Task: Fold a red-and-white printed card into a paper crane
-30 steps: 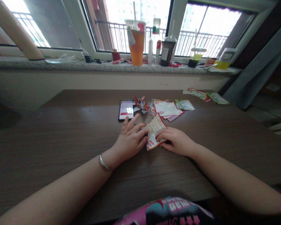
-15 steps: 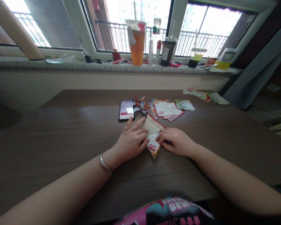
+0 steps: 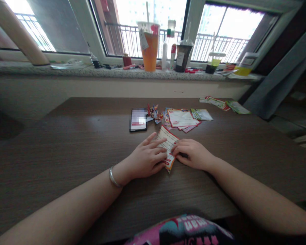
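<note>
A folded paper leaflet (image 3: 167,136) with printed lines and a red edge lies on the table in front of me, its pointed lower end toward me. My left hand (image 3: 149,158) rests on its left side with the fingers stretched out and spread, covering part of the print. At the leaflet's right edge is my right hand (image 3: 190,153), its fingers bent together and closed on the paper. The fingertips hide part of that edge.
Behind the leaflet lie a phone (image 3: 138,119), small folded paper pieces (image 3: 155,114) and a stack of leaflets (image 3: 181,118). Green-printed papers (image 3: 202,114) lie beside the stack, with more slips (image 3: 218,103) farther right. Drink cups (image 3: 150,47) stand on the windowsill (image 3: 73,72).
My left hand has slid to the right and slightly toward me across the leaflet, covering more of its lower print. My right hand has stayed nearly in place at the right edge.
</note>
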A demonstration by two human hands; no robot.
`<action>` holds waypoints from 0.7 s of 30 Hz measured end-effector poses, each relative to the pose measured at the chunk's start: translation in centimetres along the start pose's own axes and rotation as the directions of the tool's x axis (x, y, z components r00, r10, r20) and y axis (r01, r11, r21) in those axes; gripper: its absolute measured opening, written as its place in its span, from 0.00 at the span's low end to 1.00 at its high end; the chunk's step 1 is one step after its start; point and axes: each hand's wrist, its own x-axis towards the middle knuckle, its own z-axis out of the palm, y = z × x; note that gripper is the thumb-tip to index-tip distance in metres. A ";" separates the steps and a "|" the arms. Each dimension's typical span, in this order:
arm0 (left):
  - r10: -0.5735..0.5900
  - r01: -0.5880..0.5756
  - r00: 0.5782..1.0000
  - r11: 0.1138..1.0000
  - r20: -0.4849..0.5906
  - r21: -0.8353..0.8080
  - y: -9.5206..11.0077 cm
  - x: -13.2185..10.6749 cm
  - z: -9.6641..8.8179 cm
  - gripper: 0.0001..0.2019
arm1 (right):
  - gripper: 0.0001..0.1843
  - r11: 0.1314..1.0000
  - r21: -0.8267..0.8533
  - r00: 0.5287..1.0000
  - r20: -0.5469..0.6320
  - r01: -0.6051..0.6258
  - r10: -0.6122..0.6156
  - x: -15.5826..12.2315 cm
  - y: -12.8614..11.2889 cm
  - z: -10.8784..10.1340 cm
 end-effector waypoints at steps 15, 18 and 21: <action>0.091 -0.080 0.993 0.987 0.077 -0.143 -0.1 0.2 -0.2 0.10 | 0.06 1.000 0.004 0.999 0.034 0.007 -0.007 -0.4 0.5 -0.4; 0.105 -0.091 0.990 0.985 0.095 -0.146 0.0 0.2 -0.3 0.10 | 0.07 1.000 0.010 0.999 0.046 0.017 -0.018 -0.4 0.6 -0.6; 0.102 -0.086 0.988 0.988 0.119 -0.132 0.0 0.1 -0.4 0.12 | 0.07 0.999 0.004 0.998 0.038 0.039 -0.039 -0.4 0.7 -0.8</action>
